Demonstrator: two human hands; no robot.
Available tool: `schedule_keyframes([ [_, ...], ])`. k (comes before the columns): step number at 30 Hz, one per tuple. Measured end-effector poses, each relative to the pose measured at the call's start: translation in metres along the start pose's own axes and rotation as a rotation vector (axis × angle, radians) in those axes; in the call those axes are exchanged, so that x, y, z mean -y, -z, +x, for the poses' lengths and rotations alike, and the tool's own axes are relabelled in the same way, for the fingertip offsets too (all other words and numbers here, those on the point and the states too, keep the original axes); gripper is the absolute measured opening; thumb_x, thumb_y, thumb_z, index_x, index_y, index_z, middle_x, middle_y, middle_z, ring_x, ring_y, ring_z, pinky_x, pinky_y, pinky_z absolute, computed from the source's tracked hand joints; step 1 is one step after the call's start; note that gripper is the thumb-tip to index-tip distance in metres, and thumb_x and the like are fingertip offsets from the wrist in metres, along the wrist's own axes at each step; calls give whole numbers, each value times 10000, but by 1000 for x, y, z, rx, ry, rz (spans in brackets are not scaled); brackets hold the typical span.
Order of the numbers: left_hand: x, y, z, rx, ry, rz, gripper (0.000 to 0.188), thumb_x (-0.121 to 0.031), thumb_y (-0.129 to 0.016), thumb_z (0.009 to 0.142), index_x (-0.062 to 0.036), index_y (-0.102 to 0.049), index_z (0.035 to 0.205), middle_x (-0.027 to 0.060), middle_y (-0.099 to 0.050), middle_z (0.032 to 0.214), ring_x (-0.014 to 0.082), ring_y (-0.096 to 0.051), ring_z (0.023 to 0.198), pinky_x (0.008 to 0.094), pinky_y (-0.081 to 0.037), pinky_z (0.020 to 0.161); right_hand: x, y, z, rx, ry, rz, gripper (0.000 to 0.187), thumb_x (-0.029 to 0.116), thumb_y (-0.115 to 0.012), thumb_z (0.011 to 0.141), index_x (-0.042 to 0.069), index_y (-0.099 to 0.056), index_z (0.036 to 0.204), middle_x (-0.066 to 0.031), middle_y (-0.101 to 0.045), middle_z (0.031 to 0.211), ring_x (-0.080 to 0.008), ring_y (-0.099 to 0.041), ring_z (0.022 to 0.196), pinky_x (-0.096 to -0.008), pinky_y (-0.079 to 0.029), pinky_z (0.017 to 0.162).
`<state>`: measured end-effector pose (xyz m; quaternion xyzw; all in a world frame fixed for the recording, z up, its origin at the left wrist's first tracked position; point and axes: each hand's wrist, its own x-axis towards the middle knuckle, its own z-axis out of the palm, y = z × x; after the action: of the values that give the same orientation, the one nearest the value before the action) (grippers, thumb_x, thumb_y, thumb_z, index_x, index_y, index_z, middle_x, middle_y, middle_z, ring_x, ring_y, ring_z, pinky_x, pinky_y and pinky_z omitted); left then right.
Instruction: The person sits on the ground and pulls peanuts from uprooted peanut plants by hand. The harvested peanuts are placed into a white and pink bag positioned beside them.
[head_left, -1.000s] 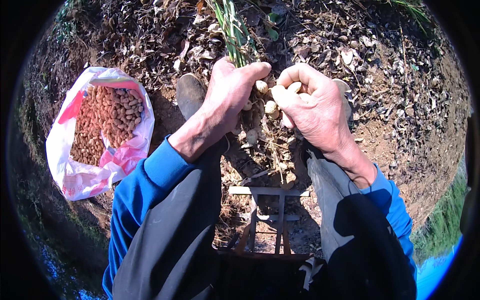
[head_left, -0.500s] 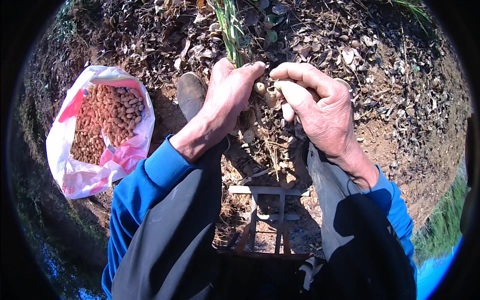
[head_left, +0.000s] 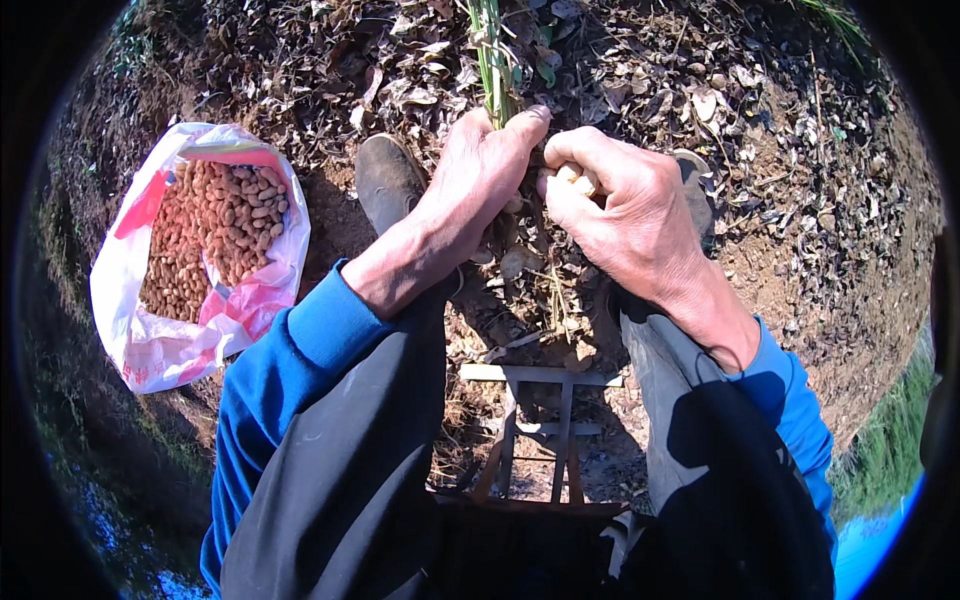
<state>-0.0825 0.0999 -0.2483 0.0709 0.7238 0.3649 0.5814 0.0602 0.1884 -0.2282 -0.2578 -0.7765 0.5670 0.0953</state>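
My left hand (head_left: 467, 182) is closed round a bundle of green peanut stems (head_left: 490, 60), which stick out beyond it at the top. Close beside it on the right, my right hand (head_left: 630, 205) is curled shut, and pale peanuts (head_left: 577, 179) show in the hollow between its thumb and fingers. The two hands nearly meet at the fingertips; the root end of the plant is mostly hidden between them. To the left stands a white and pink bag (head_left: 128, 310), its mouth wide, holding many peanuts in their shells (head_left: 225, 215).
A metal frame (head_left: 540, 376) lies low between my legs. My shoes (head_left: 388, 180) rest on soil strewn with dry leaves (head_left: 690, 60). Green grass (head_left: 885, 430) grows at the far right edge.
My left hand and the stems have shifted slightly right and up. My right hand has turned and curled more tightly, and pale peanuts now show inside it.
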Motion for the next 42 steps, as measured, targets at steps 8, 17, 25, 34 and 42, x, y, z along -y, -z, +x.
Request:
schedule_keyframes([
  [8, -8, -3, -8, 70, 146, -202, 323, -309, -533, 895, -23, -554, 744, 12, -483, 612, 111, -462, 501, 291, -381, 422, -10, 2, 2, 7, 77, -117, 150, 59, -662, 815, -2, -637, 949, -115, -626, 767, -194, -617, 654, -296, -492, 588],
  [17, -2, 4, -4, 98, -72, -218, 175, -195, -630, 932, -23, -600, 928, 32, -645, 725, 91, -617, 517, 202, -495, 445, 1, 12, 4, -46, -518, 714, 106, 102, -631, 884, 0, -657, 895, -17, -641, 744, -46, -596, 597, -162, -435, 491],
  [25, -14, 5, -9, 120, -2, -453, 174, -180, -582, 954, -17, -642, 956, 76, -696, 802, 88, -651, 565, 166, -500, 458, -2, 18, -8, -84, -561, 653, 160, 154, -635, 905, 6, -636, 965, -47, -656, 653, -47, -596, 518, -153, -407, 431],
  [34, -5, 8, -2, 142, -17, -397, 164, -185, -632, 934, -22, -628, 937, 55, -666, 772, 125, -654, 554, 237, -535, 449, 6, 8, -10, -17, -507, 658, 279, 105, -716, 850, -18, -633, 1087, -22, -648, 829, -49, -603, 686, -188, -487, 609],
  [42, -3, 10, 0, 155, -58, -299, 185, -201, -651, 921, -29, -611, 863, 56, -643, 706, 102, -582, 474, 238, -453, 397, 9, 8, -7, 12, -533, 525, 133, 95, -705, 861, 12, -651, 950, 26, -607, 724, -13, -542, 608, -168, -424, 533],
])
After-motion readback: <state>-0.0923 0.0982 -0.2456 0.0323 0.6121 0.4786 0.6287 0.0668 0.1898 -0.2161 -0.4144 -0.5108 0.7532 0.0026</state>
